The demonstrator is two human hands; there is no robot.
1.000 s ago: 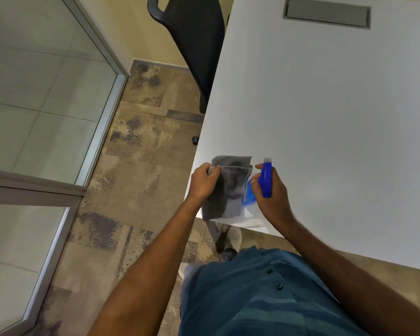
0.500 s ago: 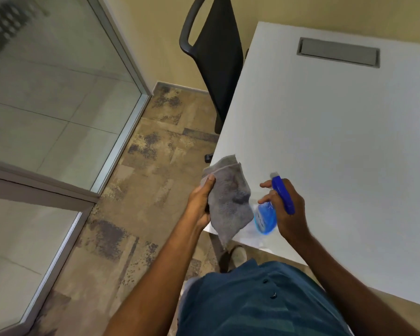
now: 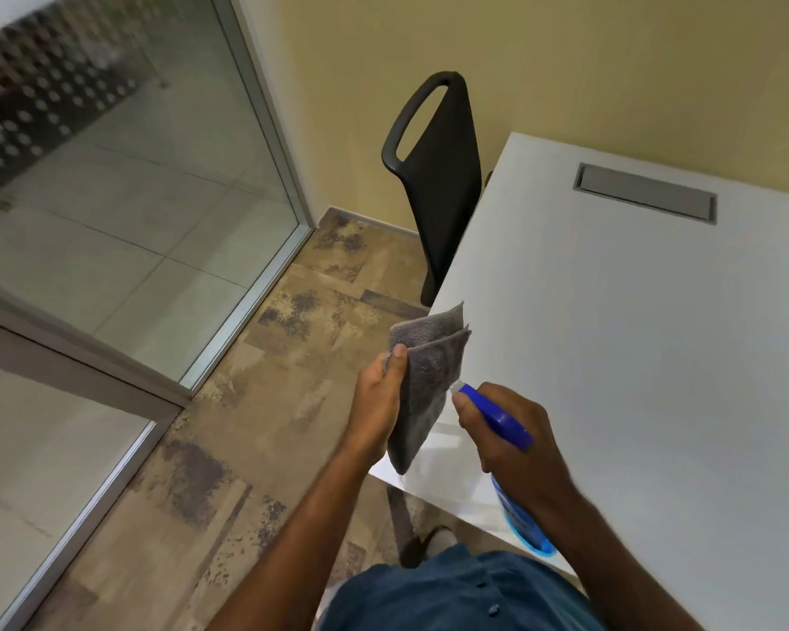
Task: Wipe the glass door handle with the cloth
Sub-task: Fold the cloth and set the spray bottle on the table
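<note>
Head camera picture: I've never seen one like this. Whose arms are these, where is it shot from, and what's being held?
No machine here: a person wears a camera on the head, looking down at their own arms. The left hand pinches a folded grey cloth. The right hand has its grip around a blue spray bottle, nozzle aimed at the cloth. Both are over the corner of a white table, with a black chair beside it. Glass panels stand to the left; no door handle is clearly visible.
</note>
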